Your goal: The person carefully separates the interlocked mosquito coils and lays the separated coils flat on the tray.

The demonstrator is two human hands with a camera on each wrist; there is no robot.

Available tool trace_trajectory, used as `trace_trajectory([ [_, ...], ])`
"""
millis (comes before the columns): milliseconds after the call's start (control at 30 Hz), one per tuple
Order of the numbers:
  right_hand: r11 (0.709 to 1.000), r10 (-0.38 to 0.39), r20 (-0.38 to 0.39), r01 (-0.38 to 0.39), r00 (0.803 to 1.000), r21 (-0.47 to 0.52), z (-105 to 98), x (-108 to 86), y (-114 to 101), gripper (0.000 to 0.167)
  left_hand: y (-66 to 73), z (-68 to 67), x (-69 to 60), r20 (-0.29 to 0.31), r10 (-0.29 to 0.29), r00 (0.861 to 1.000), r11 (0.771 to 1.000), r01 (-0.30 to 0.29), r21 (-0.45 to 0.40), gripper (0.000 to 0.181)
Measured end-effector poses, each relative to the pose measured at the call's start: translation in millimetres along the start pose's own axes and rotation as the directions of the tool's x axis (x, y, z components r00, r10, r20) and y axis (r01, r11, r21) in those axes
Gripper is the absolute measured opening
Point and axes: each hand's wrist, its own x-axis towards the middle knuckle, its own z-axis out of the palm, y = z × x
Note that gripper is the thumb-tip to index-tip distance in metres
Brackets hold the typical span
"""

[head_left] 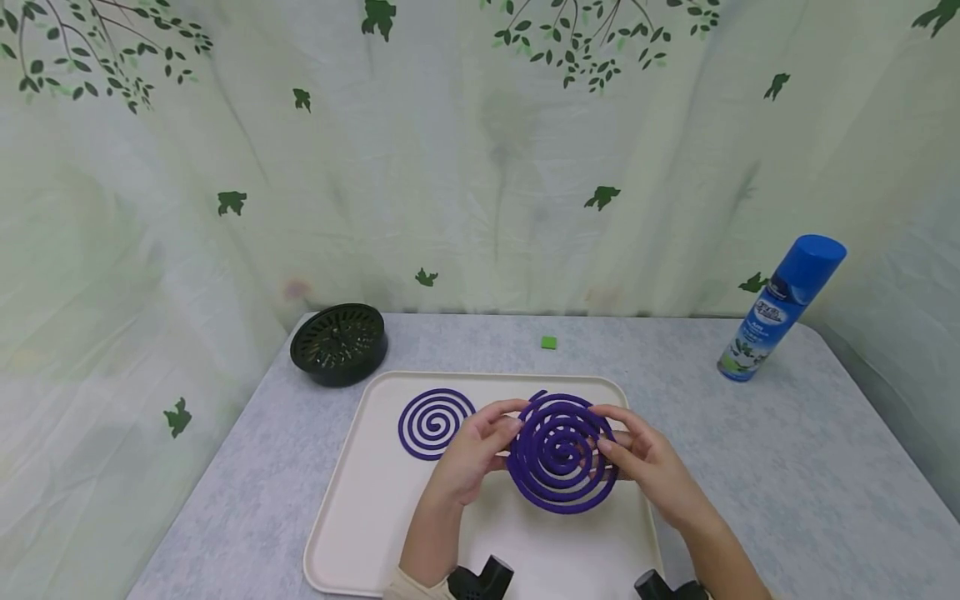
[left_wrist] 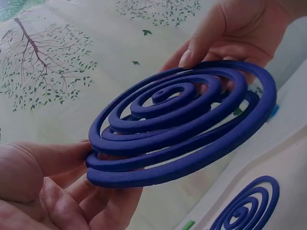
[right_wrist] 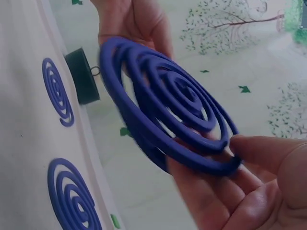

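Observation:
A dark purple mosquito coil [head_left: 566, 454], with turns lying in two layers like a nested pair, is held up above a white tray [head_left: 382, 525]. My left hand [head_left: 471, 457] pinches its left edge, thumb on top and fingers beneath. On the opposite edge my right hand [head_left: 656, 468] grips it the same way. The layers stand slightly apart in the left wrist view [left_wrist: 182, 129]. Another flat spiral coil [head_left: 426, 457] lies on the tray, left of my hands. In the right wrist view two coils lie there, a farther coil [right_wrist: 56, 88] and a nearer coil [right_wrist: 72, 196].
A round black slotted coil holder [head_left: 341, 346] stands at the table's back left. At the back right is a blue spray can [head_left: 780, 308]. A small green square [head_left: 549, 342] lies behind the tray. A leaf-printed curtain [head_left: 480, 167] hangs behind the table.

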Motion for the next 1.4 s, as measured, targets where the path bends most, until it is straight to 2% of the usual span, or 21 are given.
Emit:
trace_trajectory([
  [200, 0.998, 0.049, 0.071, -0.047, 0.996, -0.035, -8, -1.3, -3, 0.042, -0.3, -3.2, -0.2, -0.043, -0.007, 0.999, 0.999, 0.009, 0.053, 0.029],
  [433, 0.998, 0.067, 0.086, -0.065, 0.994, -0.02, -9, 0.2, 1, 0.04, 22.4, 4.2, -11.3, -0.05, 0.011, 0.999, 0.986, -0.002, 0.169, 0.029],
  [567, 0.998, 0.065, 0.087, -0.064, 0.994, -0.016, -9, 0.4, 3, 0.04, 15.2, -1.5, -7.2, -0.088, 0.028, 0.996, 0.986, -0.013, 0.165, 0.03],
  [700, 0.998, 0.064, 0.041, -0.064, 0.997, -0.002, -11, -0.3, 3, 0.039, 7.3, -7.9, -3.0, -0.135, 0.067, 0.989, 0.991, -0.049, 0.127, 0.03],
  [867, 0.998, -0.007, -0.043, 0.009, 0.999, 0.057, -13, -3.0, 0, 0.04, 8.1, -12.0, -2.1, -0.193, 0.122, 0.974, 0.991, -0.108, 0.085, 0.029],
  [1000, 0.994, -0.041, -0.131, 0.054, 0.991, 0.093, -15, -8.1, -4, 0.041, 13.1, -18.5, -3.8, -0.231, 0.142, 0.962, 0.989, -0.129, 0.071, 0.029],
  [1100, 0.994, -0.035, -0.204, 0.056, 0.978, 0.097, -17, -14.0, -6, 0.041, 16.7, -28.8, -8.7, -0.254, 0.15, 0.955, 0.989, -0.139, 0.058, 0.029],
  [1200, 0.996, -0.006, -0.253, 0.029, 0.967, 0.084, -19, -20.2, -9, 0.042, 18.0, -43.6, -18.4, -0.299, 0.152, 0.942, 0.988, -0.138, 0.066, 0.028],
  [1400, 0.988, 0.141, -0.303, -0.116, 0.942, 0.099, -24, -30.9, -5, 0.044, 9.8, -74.7, -44.3, -0.398, 0.111, 0.911, 0.992, -0.074, 0.107, 0.03],
])
